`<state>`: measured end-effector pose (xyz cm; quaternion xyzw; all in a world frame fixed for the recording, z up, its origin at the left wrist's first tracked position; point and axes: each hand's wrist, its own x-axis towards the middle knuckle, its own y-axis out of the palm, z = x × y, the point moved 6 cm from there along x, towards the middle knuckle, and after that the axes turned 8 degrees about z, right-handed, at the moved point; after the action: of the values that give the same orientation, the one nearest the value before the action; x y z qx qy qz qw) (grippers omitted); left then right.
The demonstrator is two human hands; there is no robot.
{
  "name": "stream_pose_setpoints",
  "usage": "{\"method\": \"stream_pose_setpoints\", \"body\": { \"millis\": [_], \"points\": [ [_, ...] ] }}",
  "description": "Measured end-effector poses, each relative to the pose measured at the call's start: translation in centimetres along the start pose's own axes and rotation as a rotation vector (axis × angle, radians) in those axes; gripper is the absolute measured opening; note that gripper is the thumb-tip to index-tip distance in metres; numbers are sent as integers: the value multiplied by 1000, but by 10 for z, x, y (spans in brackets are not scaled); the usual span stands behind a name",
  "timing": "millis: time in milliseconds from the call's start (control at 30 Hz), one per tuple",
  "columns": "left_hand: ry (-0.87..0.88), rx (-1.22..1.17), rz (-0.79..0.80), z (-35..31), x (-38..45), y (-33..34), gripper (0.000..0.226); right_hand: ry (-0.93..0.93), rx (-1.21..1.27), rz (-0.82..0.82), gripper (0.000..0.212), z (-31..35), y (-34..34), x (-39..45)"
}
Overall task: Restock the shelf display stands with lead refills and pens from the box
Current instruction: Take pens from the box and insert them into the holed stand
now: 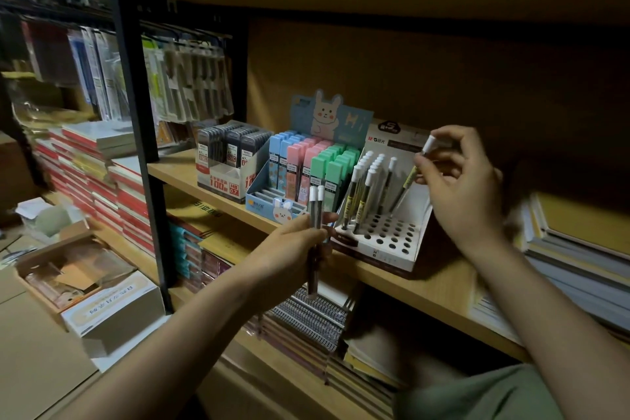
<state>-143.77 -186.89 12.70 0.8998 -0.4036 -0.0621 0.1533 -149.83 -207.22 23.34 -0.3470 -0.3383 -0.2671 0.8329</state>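
Head view: at frame centre, the left hand [300, 242] grips a bunch of white-capped lead refill tubes [315, 211] upright, just before the wooden shelf [426, 286]. At right of centre the right hand [460, 181] pinches one white-capped tube [417, 170] above the white perforated display stand [385, 232], marked "M&G" and "HB". Left of it stand a rabbit-printed "Hi" stand [306, 164] and a box [228, 164] reading "100", "HB 0.7".
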Motion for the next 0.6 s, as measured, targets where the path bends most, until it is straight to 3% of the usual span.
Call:
{"method": "stream_pose_setpoints", "body": {
  "millis": [200,600],
  "points": [
    [32,1,133,5,-2,6,29,-70,-77,41,34,-5,21,4],
    [-29,45,80,10,0,5,27,-12,-98,57,31,-13,23,8]
  ]
}}
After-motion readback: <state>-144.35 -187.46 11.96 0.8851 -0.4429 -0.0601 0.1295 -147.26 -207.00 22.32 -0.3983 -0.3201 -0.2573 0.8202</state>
